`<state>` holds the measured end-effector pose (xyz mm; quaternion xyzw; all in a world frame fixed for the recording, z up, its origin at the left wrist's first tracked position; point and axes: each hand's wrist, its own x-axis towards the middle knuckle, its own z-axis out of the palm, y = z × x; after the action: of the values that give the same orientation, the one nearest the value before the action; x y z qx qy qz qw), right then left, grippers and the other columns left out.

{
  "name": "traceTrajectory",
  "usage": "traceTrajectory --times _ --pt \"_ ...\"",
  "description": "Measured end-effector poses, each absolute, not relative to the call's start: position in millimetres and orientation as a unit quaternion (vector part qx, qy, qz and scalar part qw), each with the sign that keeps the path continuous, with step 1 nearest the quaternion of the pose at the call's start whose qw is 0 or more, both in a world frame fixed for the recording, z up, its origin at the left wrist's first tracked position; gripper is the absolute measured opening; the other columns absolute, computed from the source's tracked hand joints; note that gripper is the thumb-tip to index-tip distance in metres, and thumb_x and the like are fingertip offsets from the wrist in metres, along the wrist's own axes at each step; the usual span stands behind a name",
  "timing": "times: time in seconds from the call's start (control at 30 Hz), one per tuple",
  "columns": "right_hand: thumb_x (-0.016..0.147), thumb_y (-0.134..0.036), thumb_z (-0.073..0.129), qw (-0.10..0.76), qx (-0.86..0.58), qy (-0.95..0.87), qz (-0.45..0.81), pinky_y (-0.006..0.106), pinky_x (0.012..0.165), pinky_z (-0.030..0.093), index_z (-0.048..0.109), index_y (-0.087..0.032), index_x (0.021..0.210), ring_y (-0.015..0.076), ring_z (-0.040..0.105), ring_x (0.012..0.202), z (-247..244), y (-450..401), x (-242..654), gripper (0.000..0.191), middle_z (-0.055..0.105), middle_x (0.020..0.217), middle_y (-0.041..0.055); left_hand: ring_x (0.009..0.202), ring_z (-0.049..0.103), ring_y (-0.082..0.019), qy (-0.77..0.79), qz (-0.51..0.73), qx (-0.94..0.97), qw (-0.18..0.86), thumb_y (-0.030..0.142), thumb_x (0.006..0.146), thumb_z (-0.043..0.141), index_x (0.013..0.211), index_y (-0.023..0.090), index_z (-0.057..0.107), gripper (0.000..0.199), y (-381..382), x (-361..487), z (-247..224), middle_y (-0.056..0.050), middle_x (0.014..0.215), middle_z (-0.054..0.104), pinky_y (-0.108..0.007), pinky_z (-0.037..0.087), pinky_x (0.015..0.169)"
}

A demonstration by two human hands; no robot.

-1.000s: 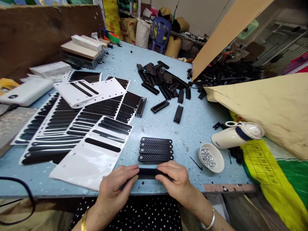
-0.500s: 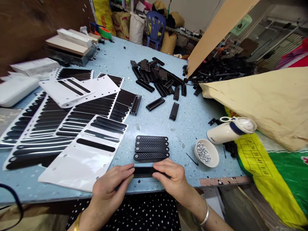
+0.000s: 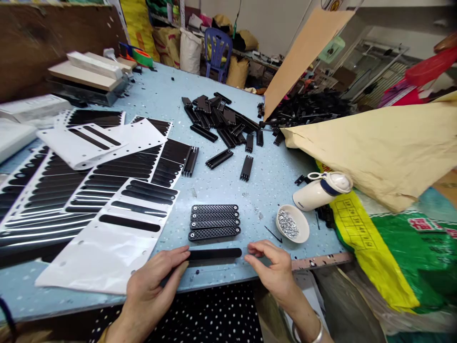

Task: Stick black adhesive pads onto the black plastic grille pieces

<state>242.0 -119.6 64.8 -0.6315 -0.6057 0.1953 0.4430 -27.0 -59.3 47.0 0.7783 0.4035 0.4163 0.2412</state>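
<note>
Black strip [image 3: 216, 254] runs left to right, left fingers [image 3: 181, 254] pinching one end, right fingers [image 3: 254, 246] (slightly parted, empty) just beyond the other.

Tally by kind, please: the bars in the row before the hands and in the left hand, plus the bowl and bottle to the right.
Patterned black bars: 4
Smooth-topped black bar, in the left hand: 1
White bowl: 1
White bottle: 1
Total: 7
</note>
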Motion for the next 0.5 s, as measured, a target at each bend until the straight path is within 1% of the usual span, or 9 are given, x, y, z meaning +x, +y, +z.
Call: traceTrajectory --times 0.07,0.13,0.23,0.3,0.37,0.4,0.43,0.47,0.5 --pt "0.083 -0.023 0.068 0.451 -0.638 -0.595 0.188 0.026 0.053 0.056 0.073 -0.017 0.085 0.0168 0.065 0.059 65.9 -125.8 244.1 0.009 0.069 0.069 0.0048 0.089 0.074 -0.02 0.407 0.415 0.779 0.233 0.023 0.088 0.061 0.105 0.026 0.07 0.02 -61.6 -25.6 45.8 -0.002 0.1 0.077 -0.032 0.061 0.082" --pt "0.085 -0.02 0.064 0.46 -0.631 -0.601 0.169 0.026 0.052 0.054 0.072 -0.017 0.083 0.0162 0.063 0.057 70.6 -129.7 237.2 0.009 0.067 0.066 0.0038 0.091 0.074 -0.021 0.414 0.418 0.782 0.207 0.023 0.087 0.061 0.111 0.024 0.068 0.025 -67.5 -26.4 50.6 -0.004 0.104 0.076 -0.032 0.061 0.084" --pt "0.087 -0.01 0.058 0.464 -0.584 -0.652 0.138 0.028 0.057 0.054 0.07 -0.018 0.088 0.0179 0.064 0.062 78.1 -128.3 207.8 0.014 0.067 0.07 0.0052 0.094 0.073 -0.021 0.393 0.416 0.804 0.162 0.018 0.086 0.062 0.118 0.023 0.065 0.033 -77.5 -37.3 69.0 -0.007 0.11 0.075 -0.03 0.06 0.085" --pt "0.084 -0.006 0.056 0.469 -0.516 -0.707 0.12 0.029 0.059 0.055 0.068 -0.018 0.094 0.0196 0.066 0.066 76.9 -120.5 175.7 0.019 0.07 0.076 0.0067 0.093 0.073 -0.02 0.377 0.414 0.817 0.136 0.013 0.085 0.061 0.115 0.024 0.066 0.032 -76.2 -54.3 81.3 -0.006 0.108 0.075 -0.028 0.059 0.083" --pt "0.083 -0.011 0.056 0.5 -0.423 -0.751 0.089 0.032 0.056 0.055 0.067 -0.019 0.094 0.0209 0.066 0.063 69.1 -107.6 134.0 0.017 0.071 0.076 0.0077 0.088 0.073 -0.02 0.416 0.42 0.803 0.08 0.013 0.085 0.061 0.109 0.023 0.067 0.026 -62.6 -81.1 88.8 -0.005 0.1 0.076 -0.027 0.059 0.079" --pt "0.083 -0.016 0.057 0.51 -0.385 -0.765 0.075 0.034 0.057 0.056 0.067 -0.019 0.093 0.0228 0.066 0.064 63.5 -100.5 110.5 0.015 0.072 0.079 0.0093 0.084 0.074 -0.02 0.459 0.422 0.781 0.038 0.017 0.085 0.061 0.106 0.021 0.068 0.022 -50.6 -97.9 91.1 -0.005 0.096 0.077 -0.028 0.059 0.077" --pt "0.084 -0.023 0.057 0.524 -0.367 -0.766 0.061 0.037 0.058 0.057 0.067 -0.018 0.093 0.0256 0.068 0.066 57.2 -93.5 86.5 0.015 0.073 0.082 0.0117 0.078 0.074 -0.02 0.51 0.413 0.755 -0.006 0.022 0.086 0.061 0.102 0.02 0.068 0.018 -35.5 -116.1 92.9 -0.006 0.092 0.077 -0.028 0.059 0.072" --pt "0.085 -0.031 0.056 0.538 -0.378 -0.751 0.059 0.041 0.06 0.058 0.068 -0.017 0.093 0.029 0.069 0.07 50.8 -87.2 63.6 0.019 0.073 0.083 0.0129 0.071 0.073 -0.019 0.569 0.391 0.723 -0.044 0.026 0.088 0.058 0.097 0.02 0.068 0.015 -17.5 -134.5 94.7 -0.005 0.088 0.077 -0.027 0.059 0.067" --pt "0.085 -0.039 0.055 0.568 -0.389 -0.724 0.049 0.044 0.059 0.058 0.067 -0.018 0.088 0.0315 0.069 0.069 44.7 -81.7 43.0 0.024 0.072 0.079 0.013 0.069 0.072 -0.019 0.598 0.372 0.708 -0.057 0.027 0.089 0.056 0.095 0.019 0.068 0.016 2.8 -151.8 96.8 -0.005 0.086 0.077 -0.027 0.059 0.065"
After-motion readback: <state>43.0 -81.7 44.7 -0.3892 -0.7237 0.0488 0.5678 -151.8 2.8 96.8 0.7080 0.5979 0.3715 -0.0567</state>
